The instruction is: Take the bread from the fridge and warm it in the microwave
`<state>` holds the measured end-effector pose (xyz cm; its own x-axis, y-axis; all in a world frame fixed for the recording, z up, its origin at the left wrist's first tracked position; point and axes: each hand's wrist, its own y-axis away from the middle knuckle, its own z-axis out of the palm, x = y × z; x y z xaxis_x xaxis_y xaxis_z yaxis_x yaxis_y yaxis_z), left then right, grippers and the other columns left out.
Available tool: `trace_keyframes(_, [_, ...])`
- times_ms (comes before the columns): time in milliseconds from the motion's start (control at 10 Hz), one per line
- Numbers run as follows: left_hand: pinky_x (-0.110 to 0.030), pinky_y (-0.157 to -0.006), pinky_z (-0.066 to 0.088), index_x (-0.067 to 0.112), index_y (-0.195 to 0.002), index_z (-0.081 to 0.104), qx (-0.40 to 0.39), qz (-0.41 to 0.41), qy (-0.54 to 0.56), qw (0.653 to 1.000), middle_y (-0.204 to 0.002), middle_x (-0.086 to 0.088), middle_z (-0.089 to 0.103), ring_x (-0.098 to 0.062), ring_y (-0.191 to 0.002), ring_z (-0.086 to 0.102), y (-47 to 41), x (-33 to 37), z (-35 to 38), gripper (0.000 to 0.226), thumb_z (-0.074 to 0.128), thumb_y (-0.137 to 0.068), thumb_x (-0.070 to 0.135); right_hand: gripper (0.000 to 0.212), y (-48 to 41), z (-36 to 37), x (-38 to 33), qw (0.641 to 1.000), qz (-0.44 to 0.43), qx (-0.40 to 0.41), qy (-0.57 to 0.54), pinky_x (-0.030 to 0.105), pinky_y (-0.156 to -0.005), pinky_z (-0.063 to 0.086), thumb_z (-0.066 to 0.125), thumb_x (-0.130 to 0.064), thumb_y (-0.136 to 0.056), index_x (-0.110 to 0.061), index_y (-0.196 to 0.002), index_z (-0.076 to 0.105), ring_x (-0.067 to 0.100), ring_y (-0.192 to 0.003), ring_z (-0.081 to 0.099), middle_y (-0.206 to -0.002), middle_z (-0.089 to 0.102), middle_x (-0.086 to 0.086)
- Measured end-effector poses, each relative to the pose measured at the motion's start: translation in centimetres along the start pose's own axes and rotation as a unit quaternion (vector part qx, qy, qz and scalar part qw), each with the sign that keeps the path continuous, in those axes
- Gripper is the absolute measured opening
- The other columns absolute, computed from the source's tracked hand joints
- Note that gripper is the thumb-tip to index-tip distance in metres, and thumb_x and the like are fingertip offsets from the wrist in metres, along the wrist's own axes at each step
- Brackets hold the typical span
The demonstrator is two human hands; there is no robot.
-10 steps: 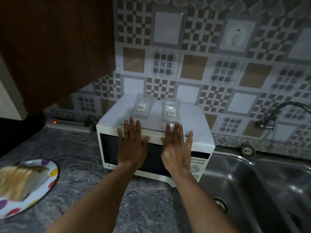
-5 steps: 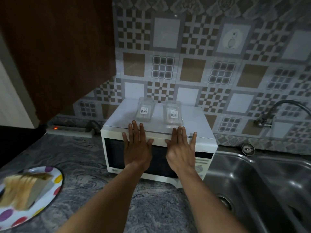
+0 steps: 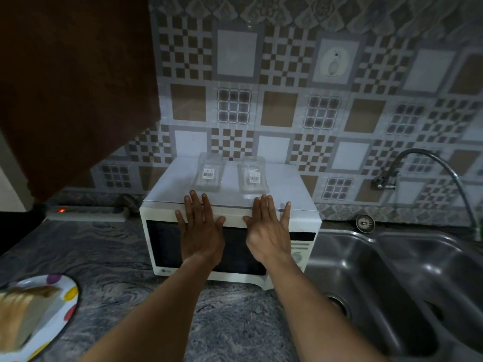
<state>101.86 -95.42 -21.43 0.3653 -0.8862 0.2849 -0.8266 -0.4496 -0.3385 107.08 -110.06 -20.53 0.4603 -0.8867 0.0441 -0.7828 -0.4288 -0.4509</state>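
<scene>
Both hands, left hand [image 3: 201,235] and right hand [image 3: 269,235], flat and empty on the shut microwave [image 3: 300,194]; bread [image 3: 21,314] waits plated left of it, so we judge door-opening next.

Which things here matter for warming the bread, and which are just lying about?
For the job: bread on the dotted plate; microwave, door shut; left hand and right hand flat against it.

Lying about: two clear containers on the microwave; sink; tap; power strip.
</scene>
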Motion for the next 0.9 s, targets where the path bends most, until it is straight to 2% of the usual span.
trace_keyframes(200, [-0.051,-0.119,-0.014,0.014,-0.151,-0.024,0.013,0.01,0.015,1.0,-0.155,-0.011,-0.037,-0.027,-0.144,-0.032,-0.2,0.0,0.6,0.069,0.014,-0.103,0.045,0.061,-0.4,-1.1,0.8,0.998,-0.029,-0.055,-0.009,0.063,-0.115,-0.017,0.026,-0.03,-0.106,-0.003,-0.157,0.006,0.028,-0.153,-0.01,-0.166,0.003,0.015])
trace_keyframes(300, [-0.05,-0.119,-0.016,0.014,-0.152,-0.022,0.023,0.012,0.012,1.0,-0.156,-0.011,-0.035,-0.027,-0.144,-0.031,-0.5,-0.2,0.9,0.069,0.014,-0.102,0.045,0.062,-0.6,-1.0,0.8,0.999,-0.034,-0.041,-0.01,0.062,-0.116,-0.014,0.028,-0.03,-0.105,-0.002,-0.157,0.009,0.029,-0.153,-0.006,-0.165,0.006,0.016])
trace_keyframes(400, [-0.05,-0.119,-0.015,0.014,-0.152,-0.021,0.021,0.011,0.014,1.0,-0.156,-0.01,-0.034,-0.026,-0.145,-0.03,-0.4,-0.2,1.1,0.07,0.015,-0.101,0.046,0.06,-0.5,-0.2,1.0,0.999,-0.028,-0.035,-0.017,0.062,-0.118,-0.007,0.035,-0.028,-0.103,0.0,-0.155,0.021,0.031,-0.153,0.009,-0.162,0.022,0.017])
trace_keyframes(500, [-0.051,-0.119,-0.014,0.014,-0.151,-0.023,0.022,0.012,0.014,1.0,-0.155,-0.01,-0.036,-0.026,-0.144,-0.032,-0.4,-0.4,1.3,0.07,0.015,-0.102,0.046,0.058,-0.3,0.1,0.9,0.999,-0.027,-0.016,-0.011,0.062,-0.12,0.006,0.044,-0.025,-0.099,0.001,-0.15,0.035,0.033,-0.148,0.029,-0.153,0.041,0.018])
trace_keyframes(700, [-0.052,-0.119,-0.014,0.016,-0.148,-0.03,-0.014,0.01,0.031,0.999,-0.151,-0.009,-0.042,-0.025,-0.142,-0.035,-0.8,-0.6,0.6,0.07,0.015,-0.103,0.044,0.056,0.9,-0.8,0.1,0.999,0.004,0.006,-0.042,0.055,-0.119,0.016,0.051,-0.018,-0.094,0.0,-0.146,0.043,0.031,-0.142,0.04,-0.147,0.049,0.018])
trace_keyframes(800, [-0.052,-0.121,-0.003,0.019,-0.151,-0.026,-0.023,0.034,0.105,0.994,-0.151,-0.005,-0.043,-0.023,-0.144,-0.031,1.1,-0.9,-0.5,0.068,0.007,-0.1,0.05,0.046,3.1,-2.1,-0.8,0.994,0.019,0.016,-0.102,0.051,-0.118,0.024,0.05,-0.02,-0.096,-0.006,-0.14,0.053,0.027,-0.138,0.045,-0.143,0.055,0.013])
trace_keyframes(900, [-0.04,-0.115,0.034,0.046,-0.153,-0.004,-0.054,0.109,0.249,0.961,-0.164,0.011,-0.009,-0.02,-0.15,0.015,8.0,-1.9,-1.2,0.062,0.02,-0.098,0.062,0.029,5.3,-6.6,-0.2,0.967,0.062,0.013,-0.248,0.026,-0.099,0.046,0.05,-0.026,-0.101,-0.018,-0.123,0.067,0.012,-0.109,0.063,-0.118,0.07,-0.001])
